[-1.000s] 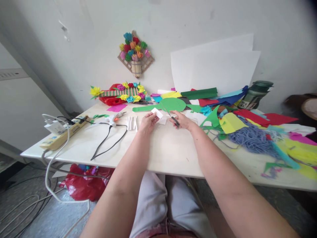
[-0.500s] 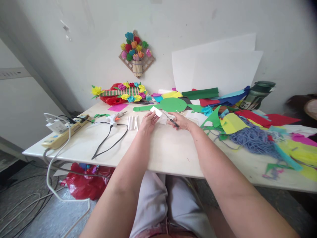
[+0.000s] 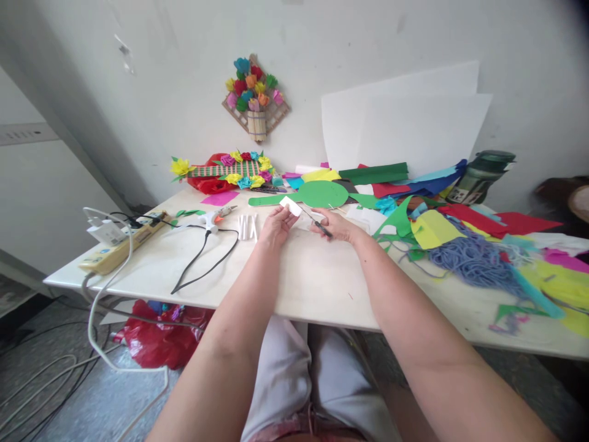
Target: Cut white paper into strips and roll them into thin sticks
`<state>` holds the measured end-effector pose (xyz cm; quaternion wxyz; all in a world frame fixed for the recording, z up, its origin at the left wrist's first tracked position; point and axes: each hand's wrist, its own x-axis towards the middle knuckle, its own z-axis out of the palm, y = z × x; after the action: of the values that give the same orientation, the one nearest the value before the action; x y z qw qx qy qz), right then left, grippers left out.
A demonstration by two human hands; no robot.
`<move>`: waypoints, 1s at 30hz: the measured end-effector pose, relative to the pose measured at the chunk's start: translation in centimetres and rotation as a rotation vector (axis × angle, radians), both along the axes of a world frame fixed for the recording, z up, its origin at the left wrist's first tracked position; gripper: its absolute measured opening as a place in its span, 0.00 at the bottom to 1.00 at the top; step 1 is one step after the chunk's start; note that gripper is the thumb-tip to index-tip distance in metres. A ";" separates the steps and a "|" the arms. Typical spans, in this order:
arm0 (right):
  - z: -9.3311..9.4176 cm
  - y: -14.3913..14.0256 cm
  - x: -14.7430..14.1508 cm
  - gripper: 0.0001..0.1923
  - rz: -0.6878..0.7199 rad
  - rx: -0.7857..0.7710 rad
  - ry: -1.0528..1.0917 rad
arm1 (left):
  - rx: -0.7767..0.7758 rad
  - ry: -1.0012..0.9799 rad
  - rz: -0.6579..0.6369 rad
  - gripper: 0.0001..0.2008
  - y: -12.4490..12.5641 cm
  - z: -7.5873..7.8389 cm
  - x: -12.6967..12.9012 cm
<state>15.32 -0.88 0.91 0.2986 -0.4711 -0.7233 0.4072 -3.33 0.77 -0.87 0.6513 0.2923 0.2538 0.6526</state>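
Two bare hands meet over the middle of the worktop [image 3: 313, 276]. Her left hand [image 3: 275, 226] pinches a small white paper piece [image 3: 291, 205] between its fingertips, lifted just off the surface. Right beside it at three o'clock, the right hand [image 3: 335, 226] is clenched on scissors [image 3: 317, 223], blades pointing toward the paper. White sticks [image 3: 246, 228] lie at nine o'clock, near a glue gun [image 3: 214, 217].

A home craft corner: a table [image 3: 322, 282] strewn with coloured paper scraps [image 3: 432, 228], a glue gun [image 3: 212, 218], and paper-flower decorations [image 3: 254, 92] on the wall.
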 end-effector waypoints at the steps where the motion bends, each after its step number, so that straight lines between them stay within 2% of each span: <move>1: 0.0 0.0 0.0 0.42 0.000 0.003 -0.005 | 0.003 -0.004 0.002 0.03 0.0 0.0 0.0; 19: 0.1 -0.3 -0.4 0.38 -0.047 0.052 -0.077 | 0.002 -0.030 -0.002 0.02 0.1 0.0 0.0; 30: 0.3 -0.5 -0.6 0.38 -0.054 0.069 -0.111 | -0.023 -0.071 0.041 0.05 0.1 0.1 0.3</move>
<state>14.73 -1.37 1.20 0.2849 -0.5016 -0.7394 0.3472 -3.01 0.89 -0.73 0.6497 0.2562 0.2440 0.6729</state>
